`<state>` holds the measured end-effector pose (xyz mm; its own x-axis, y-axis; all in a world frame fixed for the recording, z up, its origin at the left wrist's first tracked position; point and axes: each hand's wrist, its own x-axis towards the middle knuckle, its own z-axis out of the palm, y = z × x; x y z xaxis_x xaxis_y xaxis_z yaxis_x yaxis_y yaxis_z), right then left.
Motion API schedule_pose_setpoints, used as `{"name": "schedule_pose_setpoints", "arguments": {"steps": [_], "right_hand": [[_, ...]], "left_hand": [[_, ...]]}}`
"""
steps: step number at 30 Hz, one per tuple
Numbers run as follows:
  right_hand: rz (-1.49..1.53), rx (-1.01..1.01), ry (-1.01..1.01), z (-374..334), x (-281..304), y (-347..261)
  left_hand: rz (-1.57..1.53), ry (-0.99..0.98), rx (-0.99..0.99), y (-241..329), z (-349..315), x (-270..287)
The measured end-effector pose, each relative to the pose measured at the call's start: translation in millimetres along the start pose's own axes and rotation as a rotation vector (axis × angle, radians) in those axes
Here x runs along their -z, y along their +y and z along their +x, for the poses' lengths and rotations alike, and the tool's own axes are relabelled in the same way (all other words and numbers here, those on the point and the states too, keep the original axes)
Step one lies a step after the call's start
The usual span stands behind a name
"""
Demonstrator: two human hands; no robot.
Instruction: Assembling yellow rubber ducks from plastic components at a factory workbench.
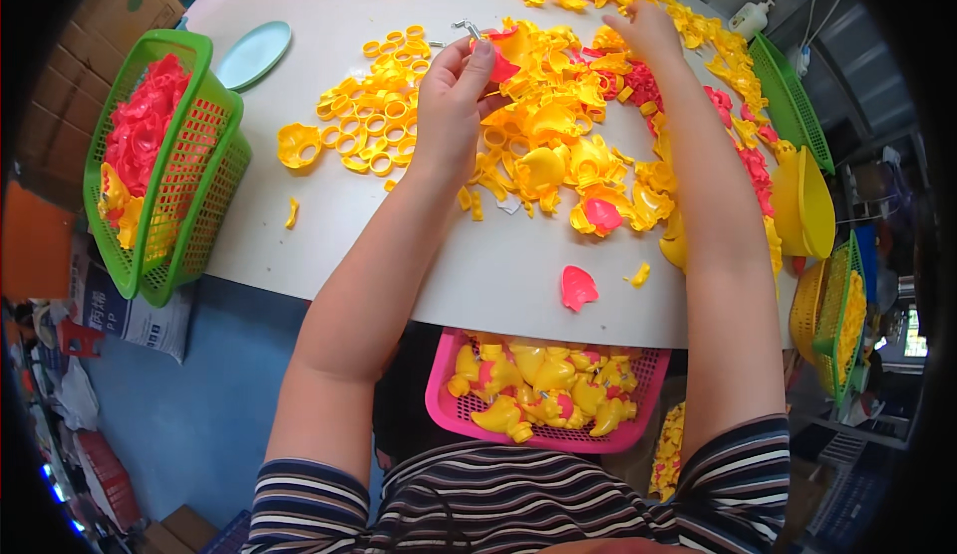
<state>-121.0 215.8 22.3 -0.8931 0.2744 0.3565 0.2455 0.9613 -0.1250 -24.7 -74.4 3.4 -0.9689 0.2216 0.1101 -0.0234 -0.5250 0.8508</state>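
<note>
My left hand (454,95) is closed, thumb and fingers pinching a red plastic piece (504,67). A small silver metal part (467,28) sticks up from the same grip; its lower end is hidden by my fingers. Over the pile at the far right, my right hand (653,37) reaches out with its fingers apart, close to yellow plastic pieces (610,39); nothing shows in it. Below my hands spreads a heap of yellow shell-like parts (543,167). Yellow rings (384,125) lie left of my left hand, and a loose red piece (577,288) rests near the table's front edge.
Green baskets (224,120) with red and yellow parts stand at the table's left, beside a pale round lid (255,53). A pink basket (439,404) of yellow toy-like pieces sits below the front edge. A yellow scoop-shaped container (809,205) and a green basket (793,105) line the right.
</note>
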Motion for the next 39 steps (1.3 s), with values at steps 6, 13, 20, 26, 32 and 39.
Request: {"name": "schedule_pose_setpoints", "arguments": {"steps": [6,13,20,26,32,39], "right_hand": [[-0.294,-0.116,-0.111,5.9,-20.1,-29.1],[-0.267,-0.12,-0.379,11.3,-1.5,-15.3],[0.605,-0.269,-0.256,-15.9,29.3,24.0],[1.347,-0.221,-0.347,-71.4,70.5,15.8],[1.912,-0.07,-0.656,-168.4,98.3,-31.7],[2.056,-0.214,-0.529,-195.4,87.0,-41.6]], "left_hand": [[0.012,-0.007,0.007,-0.5,-0.7,-4.1],[0.014,-0.014,-0.006,4.0,-1.6,-1.3],[0.042,-0.016,-0.016,1.0,-1.5,-3.5],[-0.007,-0.07,-0.09,-1.3,-3.1,-6.8],[0.022,-0.285,-0.276,5.8,-31.5,-28.3],[0.569,-0.231,-0.71,-6.3,-35.6,-27.5]]}}
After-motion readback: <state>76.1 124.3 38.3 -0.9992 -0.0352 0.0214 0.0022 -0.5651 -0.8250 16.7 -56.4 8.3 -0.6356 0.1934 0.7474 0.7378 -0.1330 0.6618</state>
